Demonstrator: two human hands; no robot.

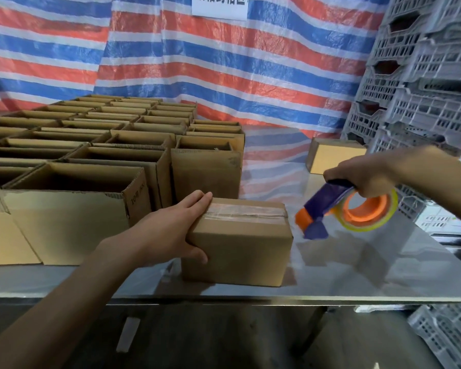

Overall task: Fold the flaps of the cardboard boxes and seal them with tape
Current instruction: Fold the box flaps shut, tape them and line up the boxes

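A small cardboard box (245, 246) sits near the front edge of the steel table (357, 267). Its flaps are folded down and a strip of clear tape (245, 210) runs along the top seam. My left hand (171, 230) grips the box's left end, fingers lying over the top and thumb on the front face. My right hand (367, 174) holds a tape dispenser (351, 209) by its handle just right of the box, a little above the table. The dispenser is purple and orange and carries a roll of clear tape.
Several open cardboard boxes (96, 155) fill the left and back of the table in rows. Another closed box (333, 155) lies at the back right. Grey plastic crates (423, 83) are stacked on the right. A striped tarp (224, 62) hangs behind.
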